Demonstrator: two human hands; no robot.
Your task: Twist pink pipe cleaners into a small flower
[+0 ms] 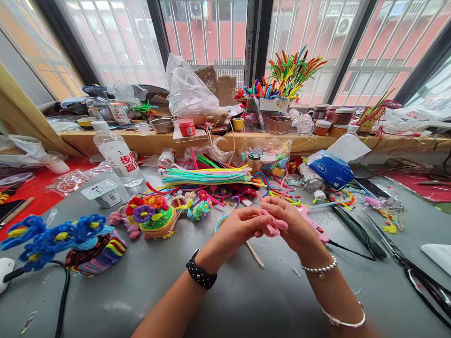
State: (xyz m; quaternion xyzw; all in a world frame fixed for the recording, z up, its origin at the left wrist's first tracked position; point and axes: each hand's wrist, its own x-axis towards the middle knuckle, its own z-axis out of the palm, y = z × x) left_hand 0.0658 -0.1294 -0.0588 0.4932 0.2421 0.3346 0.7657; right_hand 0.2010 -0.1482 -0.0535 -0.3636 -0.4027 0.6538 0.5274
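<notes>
Pink fuzzy loops (274,225) are gripped by my left hand (237,229) and right hand (296,227), mid-worktop (268,300). Beyond, a pipe-cleaner bundle (207,176) bars my way toward the back edge; scissors (399,257) lie toward the right edge, blue flowers (60,237) toward the left.

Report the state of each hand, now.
Left hand: closed, pinching the pink, looped, fuzzy pipe-cleaner piece.
Right hand: closed, holding the same piece from the other side.
</notes>
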